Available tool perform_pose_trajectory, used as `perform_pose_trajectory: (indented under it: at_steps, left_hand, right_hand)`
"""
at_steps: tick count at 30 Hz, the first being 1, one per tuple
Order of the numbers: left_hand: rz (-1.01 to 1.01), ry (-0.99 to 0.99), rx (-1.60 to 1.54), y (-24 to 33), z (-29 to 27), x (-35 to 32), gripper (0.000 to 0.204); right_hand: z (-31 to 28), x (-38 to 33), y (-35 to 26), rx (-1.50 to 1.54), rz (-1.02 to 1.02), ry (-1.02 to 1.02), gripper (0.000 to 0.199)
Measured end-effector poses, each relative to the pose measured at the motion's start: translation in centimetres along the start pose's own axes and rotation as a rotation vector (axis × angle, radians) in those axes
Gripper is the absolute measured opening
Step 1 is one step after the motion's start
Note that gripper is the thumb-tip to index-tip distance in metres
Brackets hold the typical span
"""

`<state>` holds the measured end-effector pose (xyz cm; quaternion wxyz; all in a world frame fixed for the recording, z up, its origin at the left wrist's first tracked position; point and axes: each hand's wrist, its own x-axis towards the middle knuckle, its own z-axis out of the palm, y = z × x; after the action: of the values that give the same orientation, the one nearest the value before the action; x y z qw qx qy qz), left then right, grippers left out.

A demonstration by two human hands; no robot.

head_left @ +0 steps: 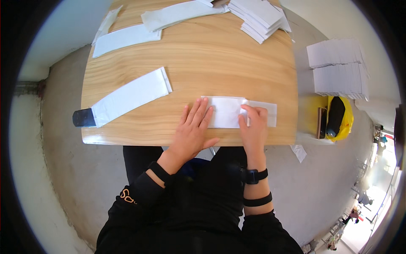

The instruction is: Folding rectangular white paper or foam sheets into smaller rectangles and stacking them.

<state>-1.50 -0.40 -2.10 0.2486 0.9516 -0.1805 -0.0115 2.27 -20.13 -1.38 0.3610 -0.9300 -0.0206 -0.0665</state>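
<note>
A flat white packet [226, 113] lies near the table's front edge. From its right end reaches a translucent plastic flap [270, 114], flat on the wood. My left hand [191, 129] rests on the packet's left end, fingers stretched out and thumb apart, gripping nothing. At the seam between packet and flap, my right hand [254, 122] is closed, thumb and forefinger bent together on the plastic edge. Whether it pinches one layer or more is hidden by the fingers. Left of my hands, a stack of long white plastic sleeves [131, 96] lies slantwise.
A dark phone-like object [83, 118] sits under the sleeves' left end. More sleeves [127, 40] and a pile of white flat pieces [260, 19] lie along the far side. Right of the table are white stacks [338, 67] and a yellow bag [347, 120] holding a black object.
</note>
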Motion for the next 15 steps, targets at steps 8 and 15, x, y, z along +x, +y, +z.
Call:
perform_pose_trajectory:
  at_steps: [8,15]
  left_hand:
    - [-0.298,0.430,0.100,-7.5,-4.9,0.4,0.034]
    - [-0.234,0.361,0.209,-9.8,-6.0,0.8,0.011]
  right_hand:
    - [-0.7,0.0,-2.9,0.088,0.035,0.103,0.022]
    - [0.8,-0.9,-4.3,0.222,-0.032,0.042,0.020]
